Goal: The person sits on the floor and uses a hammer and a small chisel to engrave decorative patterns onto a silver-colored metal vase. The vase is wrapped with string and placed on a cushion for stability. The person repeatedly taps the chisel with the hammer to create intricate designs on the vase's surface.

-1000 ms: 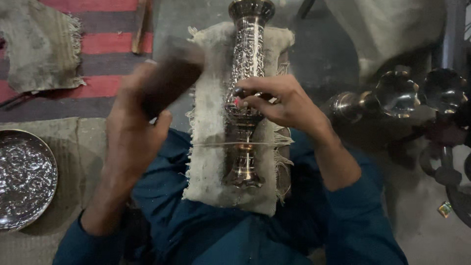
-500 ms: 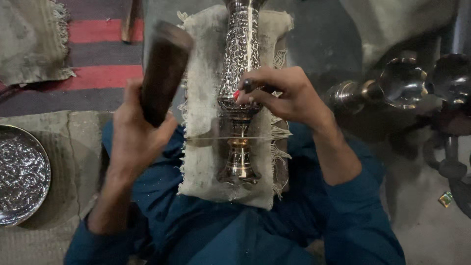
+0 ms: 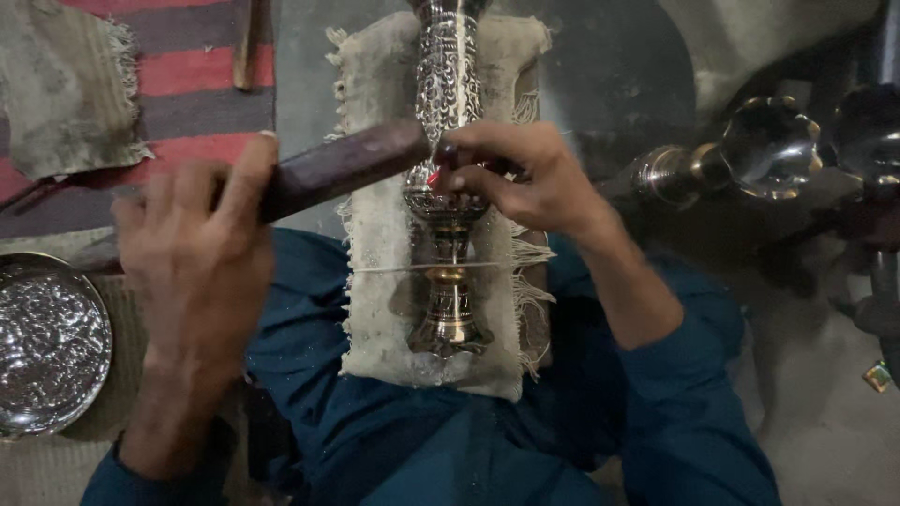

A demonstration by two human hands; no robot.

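We lay the shiny metal vase (image 3: 448, 187) on the cloth (image 3: 384, 281). Our left hand (image 3: 202, 253) grips a dark wooden mallet (image 3: 337, 169) sideways against the vase. Our right hand (image 3: 520, 173) pinches a small tool (image 3: 448, 155) on the vase.

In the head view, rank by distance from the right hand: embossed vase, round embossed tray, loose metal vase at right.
From the right hand:
1. Embossed vase, touched, on the cloth.
2. Loose metal vase, to the right.
3. Round embossed tray, far left.
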